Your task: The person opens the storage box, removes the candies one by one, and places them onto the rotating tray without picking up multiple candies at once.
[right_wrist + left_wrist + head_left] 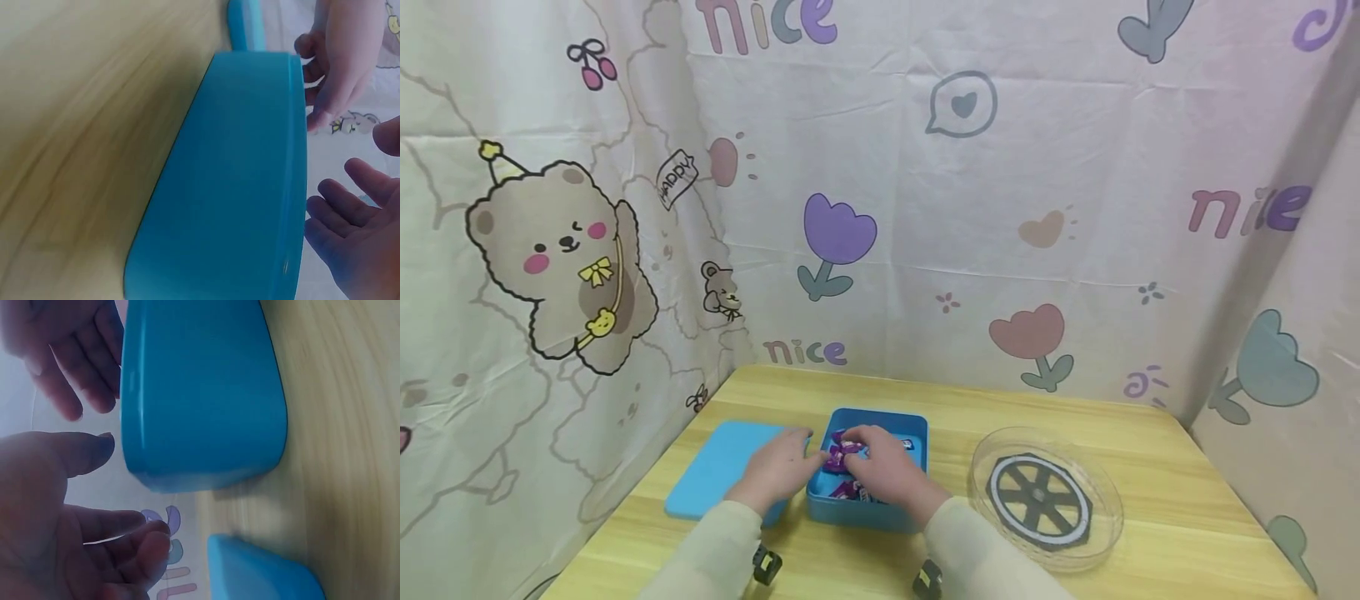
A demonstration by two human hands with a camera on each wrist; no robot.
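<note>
Two pale sleeves are seen nearest the camera at the front edge of the wooden table, each with a small black and yellow wrist device beneath it.

Toward the left edge of the table, a flat blue lid is laid beside the blue box; in the left wrist view the lid is seen apart from the box wall, though close to it.

The left hand is held over the gap between the lid and the box, at the box's left rim. Its fingers are shown loosely spread and relaxed, with nothing held in them.

The blue box is set near the middle of the front half of the table, and purple wrapped sweets are seen inside it. The right hand is held over the open box, above the sweets. In the right wrist view its fingers are seen extended and apart beside the box rim, with nothing gripped; whether the sweets are touched cannot be told.

Toward the right edge, well apart from the box, a clear round plate with a dark wheel pattern is placed.

A printed curtain with bears, tulips and the word "nice" is hung behind the table's back and side edges.
</note>
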